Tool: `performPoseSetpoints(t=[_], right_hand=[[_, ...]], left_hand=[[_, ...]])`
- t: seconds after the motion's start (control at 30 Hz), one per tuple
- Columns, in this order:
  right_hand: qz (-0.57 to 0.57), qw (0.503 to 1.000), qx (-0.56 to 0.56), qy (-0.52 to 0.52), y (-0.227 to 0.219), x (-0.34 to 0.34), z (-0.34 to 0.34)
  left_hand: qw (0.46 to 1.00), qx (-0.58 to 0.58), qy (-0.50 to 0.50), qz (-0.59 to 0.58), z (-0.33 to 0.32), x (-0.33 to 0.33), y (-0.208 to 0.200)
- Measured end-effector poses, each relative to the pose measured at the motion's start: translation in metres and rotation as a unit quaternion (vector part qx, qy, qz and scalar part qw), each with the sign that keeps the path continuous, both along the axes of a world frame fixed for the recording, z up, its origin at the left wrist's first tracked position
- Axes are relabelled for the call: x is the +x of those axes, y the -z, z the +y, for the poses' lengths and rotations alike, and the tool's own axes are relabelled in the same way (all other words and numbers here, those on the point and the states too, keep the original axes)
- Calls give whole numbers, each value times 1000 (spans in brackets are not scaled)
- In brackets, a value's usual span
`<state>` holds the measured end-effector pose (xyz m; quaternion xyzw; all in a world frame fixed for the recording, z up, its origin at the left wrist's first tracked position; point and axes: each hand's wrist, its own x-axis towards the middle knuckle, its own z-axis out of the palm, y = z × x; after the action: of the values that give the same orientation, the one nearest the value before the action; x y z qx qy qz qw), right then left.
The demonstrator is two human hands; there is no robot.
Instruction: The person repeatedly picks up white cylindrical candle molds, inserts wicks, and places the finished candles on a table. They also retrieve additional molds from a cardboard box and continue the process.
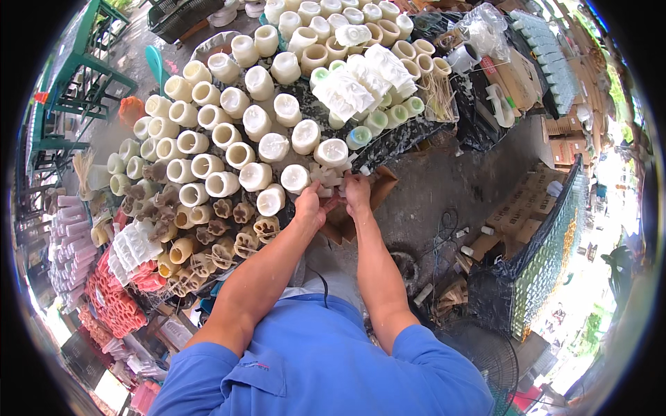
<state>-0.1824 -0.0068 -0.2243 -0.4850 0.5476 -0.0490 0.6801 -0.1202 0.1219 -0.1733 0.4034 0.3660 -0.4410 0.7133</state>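
My left hand (310,208) and my right hand (357,193) are close together at the near edge of a crowded table. Their fingers are closed around a whitish, blocky piece (325,176) that looks like wax; my fingers partly cover it, and its exact kind cannot be made out. Just beyond it stand cream wax candles (331,152) with smooth, round tops. A brown cardboard box (383,186) sits below my hands, its flap showing beside my right wrist.
Hollow cream wax cups (222,184) and flower-shaped ones (222,208) fill the left side. White wrapped packets (354,87) lie farther back. Right of me are a black-edged rack of glass-like pieces (541,270), flattened cartons (524,201) and a fan (479,353). Cables (444,232) lie on the floor.
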Motion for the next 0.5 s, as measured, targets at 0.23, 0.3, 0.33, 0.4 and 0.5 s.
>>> performPoseSetpoints(t=[0.23,0.3,0.33,0.4,0.5], right_hand=[[102,974,-197,-45,-1,21,8],[146,960,-227,-76,-7,24,11],[146,965,-213,-58,-10,26,10],[143,963,-216,-69,-15,27,8],[117,966,-213,-92,-10,20,8]], left_hand=[[1000,-21,-9,1,-2,2,3],[1000,0,-8,-2,-5,0,7],[1000,14,-5,-1,-7,0,8],[1000,-9,-1,-13,-9,1,11],[1000,-2,2,-11,-7,0,13]])
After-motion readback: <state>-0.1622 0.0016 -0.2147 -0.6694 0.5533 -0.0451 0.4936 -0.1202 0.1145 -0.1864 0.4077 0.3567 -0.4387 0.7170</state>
